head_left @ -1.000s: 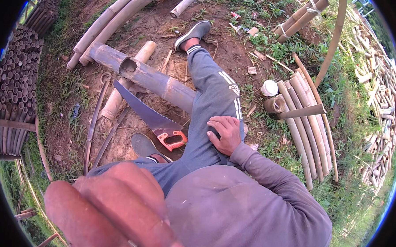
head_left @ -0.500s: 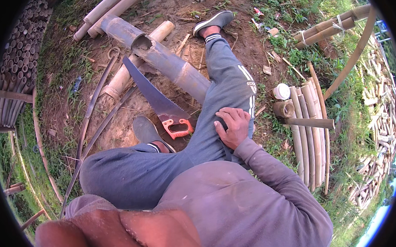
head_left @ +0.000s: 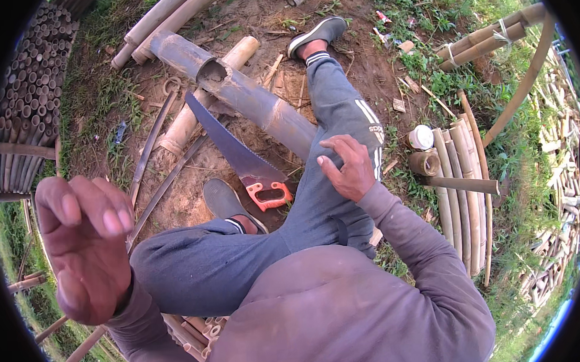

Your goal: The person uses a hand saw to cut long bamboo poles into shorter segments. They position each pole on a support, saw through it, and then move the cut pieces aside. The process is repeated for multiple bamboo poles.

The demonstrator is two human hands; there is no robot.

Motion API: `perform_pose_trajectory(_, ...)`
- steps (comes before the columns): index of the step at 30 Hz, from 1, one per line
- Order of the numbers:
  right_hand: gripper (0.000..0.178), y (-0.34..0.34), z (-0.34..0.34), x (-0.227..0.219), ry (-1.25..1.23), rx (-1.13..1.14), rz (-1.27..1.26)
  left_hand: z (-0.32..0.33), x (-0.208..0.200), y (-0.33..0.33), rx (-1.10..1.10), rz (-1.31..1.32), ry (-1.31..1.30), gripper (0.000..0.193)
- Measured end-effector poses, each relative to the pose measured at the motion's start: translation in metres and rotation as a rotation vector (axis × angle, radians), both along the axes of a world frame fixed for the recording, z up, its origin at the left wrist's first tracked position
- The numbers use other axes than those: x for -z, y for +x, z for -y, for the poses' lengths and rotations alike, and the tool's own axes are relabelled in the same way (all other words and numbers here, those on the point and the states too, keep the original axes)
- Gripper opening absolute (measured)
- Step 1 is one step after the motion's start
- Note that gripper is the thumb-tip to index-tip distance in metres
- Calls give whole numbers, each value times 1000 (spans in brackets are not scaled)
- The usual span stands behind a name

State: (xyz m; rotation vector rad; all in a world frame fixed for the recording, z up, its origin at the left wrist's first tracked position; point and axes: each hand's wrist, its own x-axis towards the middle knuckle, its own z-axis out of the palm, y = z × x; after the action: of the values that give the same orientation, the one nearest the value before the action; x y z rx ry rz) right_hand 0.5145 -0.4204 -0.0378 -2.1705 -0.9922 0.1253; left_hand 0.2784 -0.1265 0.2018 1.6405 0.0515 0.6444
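My left hand is raised at the left, close to the camera, palm showing and fingers loosely bent, with nothing in it. Over my stretched-out thigh is my right hand, its fingers apart and nothing held. It cannot be told whether it still touches the trousers. A handsaw with an orange handle lies between my legs, its blade pointing away and to the left. Beyond it, a thick grey bamboo pole with a notch cut in its top rests across a thinner pale bamboo pole.
Split bamboo strips lie left of the saw. Short bamboo lengths stand side by side at the right, near a white-lidded container. Stacked bamboo fills the far left. Tied poles are at the far right.
My left hand has come down from close to the camera to the left side, fingers loosely bent. My right hand has shifted slightly on or over the thigh. The saw stays where it lay.
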Motion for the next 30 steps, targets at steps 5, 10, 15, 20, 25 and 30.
perform_pose_trajectory(5, 48, 144, -108, 21, 191, 85, -496, -100, 61, -17, -214, -581, 38, 43)
perform_pose_trajectory(10, 79, 299, -233, 75, 140, 413, -563, -178, 175, -92, -614, -696, -232, 26)
perform_pose_trajectory(15, 89, 423, -333, 96, 131, 741, -487, -191, 218, -134, -694, -1021, -203, 44)
perform_pose_trajectory(20, 98, 521, -396, 130, 398, 917, -729, -206, 215, -152, -678, -1245, -226, 51)
perform_pose_trajectory(25, 62, 531, -397, 142, 710, 901, -766, -222, 228, -176, -628, -1275, -210, 50)
perform_pose_trajectory(30, 36, 471, -313, 91, 1148, 439, -1091, -212, 216, -130, -553, -1264, -147, 52)
